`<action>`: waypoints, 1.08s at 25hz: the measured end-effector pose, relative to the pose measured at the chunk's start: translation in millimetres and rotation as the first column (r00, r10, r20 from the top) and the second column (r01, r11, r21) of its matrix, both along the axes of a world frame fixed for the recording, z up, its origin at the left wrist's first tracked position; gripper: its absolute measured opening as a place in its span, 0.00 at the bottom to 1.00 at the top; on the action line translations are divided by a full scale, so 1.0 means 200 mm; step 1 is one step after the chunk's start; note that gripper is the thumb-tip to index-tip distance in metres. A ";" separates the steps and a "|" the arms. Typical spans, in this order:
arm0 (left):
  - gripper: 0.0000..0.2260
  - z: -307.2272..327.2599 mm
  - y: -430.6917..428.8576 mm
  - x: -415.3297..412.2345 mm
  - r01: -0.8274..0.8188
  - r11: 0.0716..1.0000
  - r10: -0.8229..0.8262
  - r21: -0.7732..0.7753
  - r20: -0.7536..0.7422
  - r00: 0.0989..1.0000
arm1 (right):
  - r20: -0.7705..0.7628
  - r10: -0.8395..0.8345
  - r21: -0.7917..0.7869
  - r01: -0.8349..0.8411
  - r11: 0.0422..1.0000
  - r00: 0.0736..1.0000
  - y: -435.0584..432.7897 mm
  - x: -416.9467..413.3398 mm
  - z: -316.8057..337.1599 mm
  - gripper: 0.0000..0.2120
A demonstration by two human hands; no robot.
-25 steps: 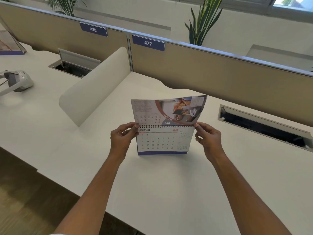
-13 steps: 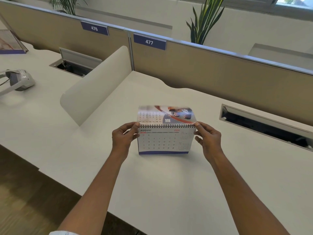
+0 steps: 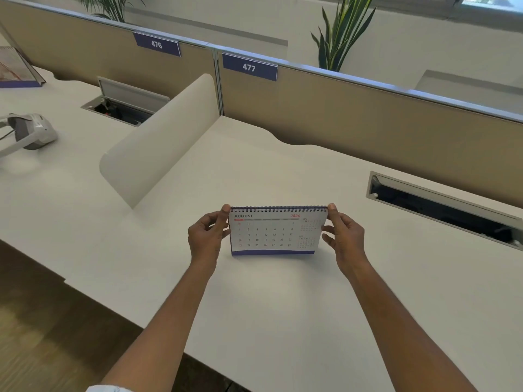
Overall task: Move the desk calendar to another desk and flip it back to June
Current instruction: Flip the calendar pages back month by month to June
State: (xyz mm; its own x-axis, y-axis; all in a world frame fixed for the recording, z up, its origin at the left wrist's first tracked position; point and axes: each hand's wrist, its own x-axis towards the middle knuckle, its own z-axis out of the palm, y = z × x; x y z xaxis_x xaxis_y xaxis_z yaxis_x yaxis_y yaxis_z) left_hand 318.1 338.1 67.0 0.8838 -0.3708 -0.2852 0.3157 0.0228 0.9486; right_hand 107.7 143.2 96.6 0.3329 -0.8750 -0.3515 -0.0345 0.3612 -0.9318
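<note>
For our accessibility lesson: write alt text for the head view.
Two hands, left and right, pinch the top corners of a calendar showing August, standing on a white desk at partition 477.

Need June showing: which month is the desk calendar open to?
August: the desk calendar stands upright on the desk, its front page headed AUGUST.
</note>
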 end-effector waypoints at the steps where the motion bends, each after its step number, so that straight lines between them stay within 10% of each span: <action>1: 0.19 -0.02 0.01 -0.02 -0.014 1.000 0.014 0.014 -0.012 1.000 | -0.027 -0.011 0.002 0.011 1.000 1.000 0.01 -0.01 -0.03 0.18; 6: 0.04 -0.15 0.11 -0.12 -0.020 0.988 0.020 0.151 0.003 1.000 | -0.219 0.014 -0.009 -0.017 1.000 0.976 0.07 -0.09 -0.24 0.11; 13: 0.11 -0.20 0.17 -0.21 0.064 0.944 -0.104 0.322 0.109 0.989 | -0.220 0.036 0.016 -0.033 0.999 0.975 0.17 -0.13 -0.34 0.11; 27: 0.11 -0.21 0.21 -0.24 0.090 0.989 -0.074 0.116 -0.133 0.988 | -0.158 -0.044 -0.002 0.044 0.999 0.986 0.22 -0.20 -0.35 0.07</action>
